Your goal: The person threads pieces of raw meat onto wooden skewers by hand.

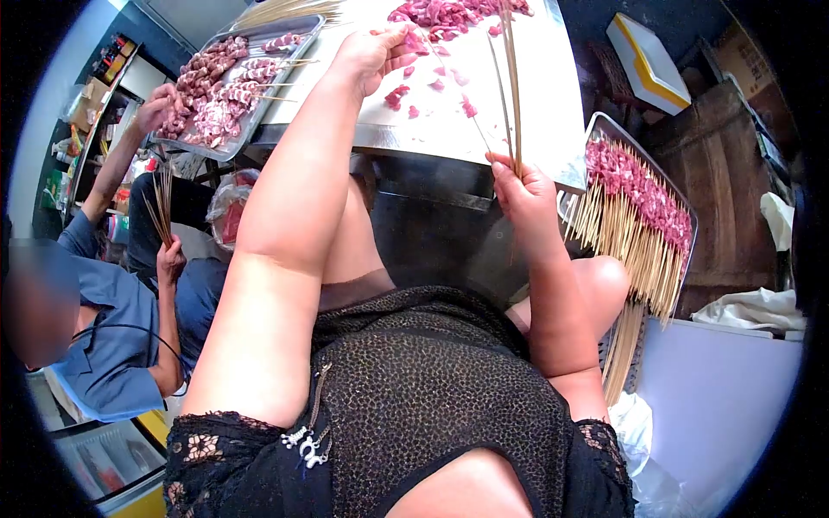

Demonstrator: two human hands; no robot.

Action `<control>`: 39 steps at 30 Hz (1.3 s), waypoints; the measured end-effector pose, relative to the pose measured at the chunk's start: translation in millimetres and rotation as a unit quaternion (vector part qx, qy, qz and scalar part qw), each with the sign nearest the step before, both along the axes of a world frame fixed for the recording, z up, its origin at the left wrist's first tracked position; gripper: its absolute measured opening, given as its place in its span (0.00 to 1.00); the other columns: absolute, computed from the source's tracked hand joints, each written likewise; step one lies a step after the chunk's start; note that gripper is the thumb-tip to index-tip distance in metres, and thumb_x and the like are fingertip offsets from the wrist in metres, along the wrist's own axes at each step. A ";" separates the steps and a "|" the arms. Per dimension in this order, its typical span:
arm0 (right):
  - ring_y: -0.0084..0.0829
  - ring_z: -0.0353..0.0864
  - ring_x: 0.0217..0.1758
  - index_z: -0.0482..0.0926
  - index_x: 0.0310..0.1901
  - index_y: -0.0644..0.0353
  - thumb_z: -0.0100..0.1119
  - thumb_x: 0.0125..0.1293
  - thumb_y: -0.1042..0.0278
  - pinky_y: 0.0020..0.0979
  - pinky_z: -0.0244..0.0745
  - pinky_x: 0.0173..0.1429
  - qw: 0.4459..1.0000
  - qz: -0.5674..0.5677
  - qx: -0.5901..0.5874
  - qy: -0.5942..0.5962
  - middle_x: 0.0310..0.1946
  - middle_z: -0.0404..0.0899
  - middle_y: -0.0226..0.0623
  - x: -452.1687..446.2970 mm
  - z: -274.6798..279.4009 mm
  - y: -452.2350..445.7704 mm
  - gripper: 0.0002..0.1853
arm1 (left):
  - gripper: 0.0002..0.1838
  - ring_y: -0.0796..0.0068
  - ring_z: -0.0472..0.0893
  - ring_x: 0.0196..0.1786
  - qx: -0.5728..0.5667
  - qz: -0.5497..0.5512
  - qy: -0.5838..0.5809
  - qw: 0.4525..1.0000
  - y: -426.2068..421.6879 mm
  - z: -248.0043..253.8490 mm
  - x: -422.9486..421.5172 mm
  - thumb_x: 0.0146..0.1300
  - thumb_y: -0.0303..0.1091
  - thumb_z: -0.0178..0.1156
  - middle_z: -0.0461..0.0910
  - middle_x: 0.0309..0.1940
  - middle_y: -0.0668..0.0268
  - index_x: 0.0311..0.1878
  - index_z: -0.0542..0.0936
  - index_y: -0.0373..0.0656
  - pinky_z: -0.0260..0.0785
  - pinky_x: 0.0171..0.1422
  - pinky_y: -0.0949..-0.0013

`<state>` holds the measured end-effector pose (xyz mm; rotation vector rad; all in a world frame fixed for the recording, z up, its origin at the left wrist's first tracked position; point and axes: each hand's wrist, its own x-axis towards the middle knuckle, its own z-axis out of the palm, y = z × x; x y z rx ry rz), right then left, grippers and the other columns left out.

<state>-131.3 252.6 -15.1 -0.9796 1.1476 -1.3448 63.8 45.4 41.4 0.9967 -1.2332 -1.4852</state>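
My left hand (376, 59) reaches over the white tabletop, its fingers closed in a pinch on a small piece of raw red meat (414, 39). My right hand (525, 197) is in front of the table edge, closed around several bamboo skewers (511, 95). One thin skewer slants from its fingertips up and left toward my left hand, with a meat piece (468, 107) on it. Loose meat bits (395, 97) lie on the table below my left hand. A larger heap of cut meat (458, 15) lies beyond them.
At left, a metal tray (275, 36) holds meat skewers. A co-worker's hand (157, 110) touches that meat; the other hand (171, 262) holds bare skewers. Right of the table, another tray (691, 226) is packed with threaded skewers (635, 194). A yellow-and-white container (648, 65) stands behind.
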 end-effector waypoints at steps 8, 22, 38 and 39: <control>0.10 0.60 0.19 0.79 0.47 0.64 0.53 0.66 0.69 0.15 0.55 0.23 1.000 0.005 0.019 0.011 0.19 0.67 0.17 -3.3 -10.9 0.3 0.12 | 0.10 0.63 0.83 0.41 0.041 -0.022 0.117 0.992 4.0 7.4 -3.5 0.67 0.30 0.51 0.81 0.39 0.52 0.46 0.74 0.34 0.80 0.43 0.71; 0.11 0.63 0.20 0.80 0.46 0.62 0.54 0.65 0.69 0.16 0.59 0.24 0.999 -0.007 0.021 0.042 0.19 0.68 0.18 -5.0 -11.2 1.4 0.11 | 0.09 0.66 0.83 0.38 0.008 0.002 0.123 0.992 4.7 4.8 -5.2 0.62 0.26 0.56 0.81 0.37 0.54 0.45 0.76 0.33 0.80 0.42 0.73; 0.09 0.56 0.19 0.78 0.46 0.66 0.51 0.67 0.71 0.14 0.49 0.22 0.996 -0.028 -0.024 0.085 0.19 0.63 0.16 -2.7 -15.3 0.1 0.11 | 0.18 0.62 0.81 0.46 0.014 -0.064 0.067 0.996 23.3 17.3 -15.9 0.62 0.25 0.56 0.79 0.44 0.50 0.55 0.70 0.33 0.78 0.48 0.71; 0.09 0.56 0.18 0.77 0.47 0.66 0.51 0.67 0.72 0.14 0.49 0.22 0.996 -0.025 -0.023 0.079 0.18 0.63 0.16 -2.4 -15.1 0.0 0.11 | 0.18 0.62 0.81 0.46 0.014 -0.064 0.068 0.996 24.4 17.1 -16.5 0.62 0.25 0.56 0.79 0.44 0.50 0.55 0.70 0.33 0.78 0.48 0.71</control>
